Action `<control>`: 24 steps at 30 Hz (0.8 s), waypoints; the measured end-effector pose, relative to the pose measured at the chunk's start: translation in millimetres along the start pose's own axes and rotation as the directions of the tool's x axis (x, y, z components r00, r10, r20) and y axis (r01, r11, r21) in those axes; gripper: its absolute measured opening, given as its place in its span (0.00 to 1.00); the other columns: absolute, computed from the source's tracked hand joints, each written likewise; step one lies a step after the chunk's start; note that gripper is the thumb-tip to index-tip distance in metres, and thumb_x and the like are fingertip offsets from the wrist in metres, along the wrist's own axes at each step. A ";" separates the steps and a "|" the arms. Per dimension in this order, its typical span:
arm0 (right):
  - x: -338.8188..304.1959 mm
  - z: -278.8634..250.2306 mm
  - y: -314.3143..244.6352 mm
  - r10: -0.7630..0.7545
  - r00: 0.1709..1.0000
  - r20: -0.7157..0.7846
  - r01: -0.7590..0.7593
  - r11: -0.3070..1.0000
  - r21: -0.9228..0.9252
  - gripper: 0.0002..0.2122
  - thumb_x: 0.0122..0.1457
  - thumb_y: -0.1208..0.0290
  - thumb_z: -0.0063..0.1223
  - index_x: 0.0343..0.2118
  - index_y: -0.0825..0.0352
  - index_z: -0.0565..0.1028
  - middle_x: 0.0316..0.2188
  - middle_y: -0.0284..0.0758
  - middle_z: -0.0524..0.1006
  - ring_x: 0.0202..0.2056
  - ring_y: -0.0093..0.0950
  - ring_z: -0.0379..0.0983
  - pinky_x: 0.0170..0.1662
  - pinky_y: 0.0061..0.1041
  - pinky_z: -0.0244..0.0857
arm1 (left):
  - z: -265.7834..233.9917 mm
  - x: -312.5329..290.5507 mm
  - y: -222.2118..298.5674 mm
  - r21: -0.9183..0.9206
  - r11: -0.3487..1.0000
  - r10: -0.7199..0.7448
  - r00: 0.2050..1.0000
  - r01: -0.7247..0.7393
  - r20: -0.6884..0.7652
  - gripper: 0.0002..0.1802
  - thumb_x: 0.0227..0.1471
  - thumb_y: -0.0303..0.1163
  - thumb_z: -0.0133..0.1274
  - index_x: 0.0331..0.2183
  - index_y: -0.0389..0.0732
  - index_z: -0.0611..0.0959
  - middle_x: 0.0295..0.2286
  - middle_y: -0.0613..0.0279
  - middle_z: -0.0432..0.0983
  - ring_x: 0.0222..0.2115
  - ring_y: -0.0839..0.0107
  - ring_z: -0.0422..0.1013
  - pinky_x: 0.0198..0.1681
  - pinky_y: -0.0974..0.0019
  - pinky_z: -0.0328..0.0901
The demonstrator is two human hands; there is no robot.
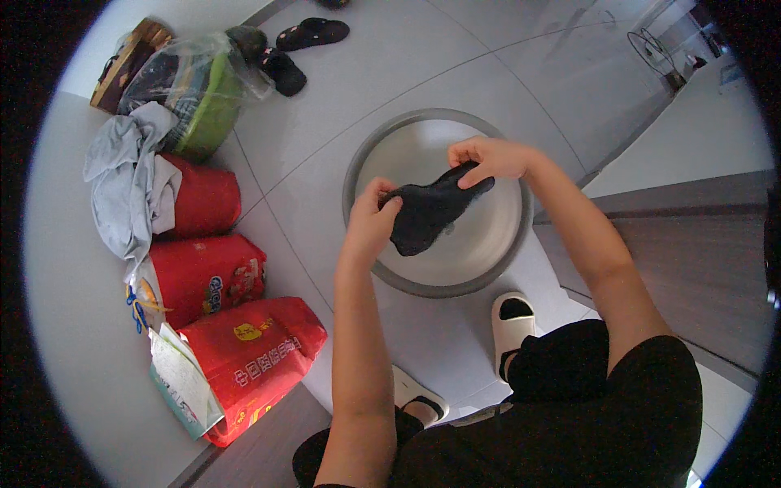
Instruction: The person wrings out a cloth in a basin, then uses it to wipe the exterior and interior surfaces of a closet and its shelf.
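Observation:
A black sock [431, 210] is stretched between my two hands above a round grey-rimmed basin [351, 183]. My left hand [373, 218] pinches its left end between thumb and fingers. At the upper right end, my right hand [491, 159] grips it, thumb on top. The sock hangs lower toward the left, its bottom tip over the middle of the basin. Whitish, cloudy liquid [480, 236] seems to fill the basin; its depth cannot be told.
Along the left wall stand red bags [272, 346], a grey cloth [122, 175] and a green bucket in clear plastic [213, 110]. Dark slippers [313, 33] lie at the back. A grey wooden panel [691, 252] is on the right. My feet wear pale slippers [512, 325].

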State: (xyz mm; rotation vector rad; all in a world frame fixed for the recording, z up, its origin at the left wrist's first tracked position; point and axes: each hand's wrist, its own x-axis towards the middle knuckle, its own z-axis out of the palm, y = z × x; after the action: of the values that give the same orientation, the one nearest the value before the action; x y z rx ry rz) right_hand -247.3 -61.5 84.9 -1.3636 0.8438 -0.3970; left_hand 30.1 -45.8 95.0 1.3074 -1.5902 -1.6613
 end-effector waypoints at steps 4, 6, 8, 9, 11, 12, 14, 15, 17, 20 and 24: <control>19.2 12.2 43.1 -0.019 0.964 -0.265 0.005 0.999 -0.051 0.13 0.49 0.71 0.61 0.37 0.67 0.71 0.35 0.33 0.72 0.39 0.24 0.68 0.43 0.25 0.62 | 0.1 8.3 -23.2 0.132 0.991 0.034 0.967 0.000 -0.251 0.14 0.50 0.28 0.52 0.40 0.36 0.72 0.34 0.54 0.72 0.36 0.66 0.69 0.40 0.65 0.63; 28.3 25.1 66.5 -0.157 0.892 -0.424 -0.062 0.886 -0.459 0.18 0.51 0.70 0.60 0.45 0.67 0.70 0.43 0.41 0.72 0.47 0.33 0.68 0.50 0.30 0.61 | -1.3 10.9 -35.1 0.137 0.990 0.069 0.943 -0.025 -0.325 0.17 0.50 0.29 0.53 0.43 0.35 0.71 0.38 0.51 0.72 0.40 0.62 0.69 0.44 0.63 0.63; 35.1 36.2 78.6 -0.044 0.922 -0.384 -0.194 0.807 -0.559 0.22 0.51 0.68 0.60 0.49 0.66 0.68 0.47 0.43 0.70 0.50 0.36 0.65 0.53 0.32 0.60 | -7.2 13.5 -45.2 0.361 0.923 0.262 0.906 -0.135 -0.333 0.22 0.50 0.31 0.54 0.46 0.35 0.70 0.45 0.48 0.69 0.47 0.57 0.66 0.50 0.63 0.61; 35.5 41.6 88.5 0.084 0.927 -0.366 -0.318 0.693 -0.647 0.26 0.51 0.65 0.60 0.53 0.65 0.66 0.51 0.46 0.67 0.54 0.40 0.63 0.55 0.33 0.59 | -5.7 14.2 -45.7 0.359 0.924 0.260 0.907 -0.134 -0.331 0.22 0.50 0.31 0.54 0.46 0.35 0.70 0.45 0.48 0.69 0.47 0.57 0.66 0.50 0.63 0.61; 31.0 56.2 117.4 0.072 0.950 -0.305 -0.291 0.567 -0.771 0.32 0.49 0.60 0.61 0.56 0.62 0.63 0.55 0.46 0.62 0.58 0.42 0.56 0.58 0.39 0.54 | 3.4 17.4 -40.3 0.301 0.949 0.195 0.927 -0.095 -0.321 0.23 0.49 0.32 0.54 0.47 0.35 0.70 0.46 0.48 0.69 0.49 0.55 0.65 0.51 0.63 0.60; 32.4 67.3 125.4 0.064 0.973 -0.222 -0.227 0.433 -0.872 0.37 0.46 0.54 0.63 0.59 0.58 0.59 0.60 0.46 0.56 0.62 0.44 0.50 0.60 0.44 0.49 | 2.1 16.7 -42.4 0.304 0.948 0.193 0.926 -0.091 -0.325 0.23 0.49 0.32 0.54 0.47 0.35 0.70 0.46 0.48 0.69 0.49 0.55 0.65 0.51 0.63 0.60; 36.9 96.1 110.9 0.048 0.988 -0.147 -0.154 0.325 -0.933 0.43 0.42 0.49 0.64 0.61 0.55 0.57 0.63 0.45 0.51 0.64 0.44 0.43 0.61 0.50 0.42 | -5.9 11.6 -52.4 0.222 0.971 0.162 0.937 -0.094 -0.311 0.22 0.50 0.34 0.55 0.46 0.35 0.71 0.46 0.50 0.69 0.48 0.57 0.65 0.50 0.62 0.61; 34.6 100.3 104.8 0.051 0.994 -0.097 -0.106 0.199 -0.974 0.48 0.37 0.44 0.65 0.63 0.52 0.54 0.65 0.44 0.45 0.66 0.45 0.36 0.62 0.57 0.34 | -3.5 11.9 -50.4 0.220 0.971 0.161 0.938 -0.095 -0.308 0.22 0.50 0.34 0.55 0.46 0.35 0.71 0.46 0.50 0.69 0.48 0.57 0.65 0.50 0.62 0.61; 40.6 93.6 109.8 0.069 0.996 -0.065 -0.076 0.182 -0.980 0.53 0.31 0.40 0.66 0.64 0.46 0.51 0.67 0.40 0.38 0.66 0.45 0.30 0.60 0.62 0.25 | 0.5 11.8 -47.3 0.082 0.996 0.037 0.984 -0.023 -0.172 0.22 0.50 0.35 0.55 0.45 0.36 0.72 0.45 0.51 0.70 0.47 0.59 0.66 0.49 0.62 0.61; 54.1 76.9 113.6 0.046 0.994 -0.100 -0.105 0.146 -0.984 0.52 0.35 0.39 0.63 0.64 0.43 0.48 0.67 0.39 0.39 0.66 0.45 0.30 0.61 0.61 0.26 | 4.2 9.2 -48.1 0.156 0.987 0.061 0.985 -0.035 -0.160 0.21 0.51 0.36 0.54 0.46 0.37 0.72 0.45 0.52 0.71 0.47 0.60 0.66 0.48 0.61 0.62; 67.1 81.6 151.1 -0.151 0.935 -0.320 -0.264 0.303 -0.916 0.47 0.43 0.39 0.57 0.65 0.44 0.46 0.66 0.42 0.38 0.66 0.46 0.30 0.61 0.61 0.27 | 8.6 6.6 -39.8 0.144 0.990 0.015 0.989 0.007 -0.150 0.21 0.52 0.37 0.53 0.46 0.37 0.72 0.44 0.53 0.71 0.46 0.60 0.67 0.48 0.61 0.62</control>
State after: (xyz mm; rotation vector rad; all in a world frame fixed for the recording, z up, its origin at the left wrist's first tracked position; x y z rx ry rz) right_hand -177.0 -21.4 -80.7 -2.4382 1.5839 -0.0014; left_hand 30.1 -39.4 54.3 1.4635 -1.6458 -1.4307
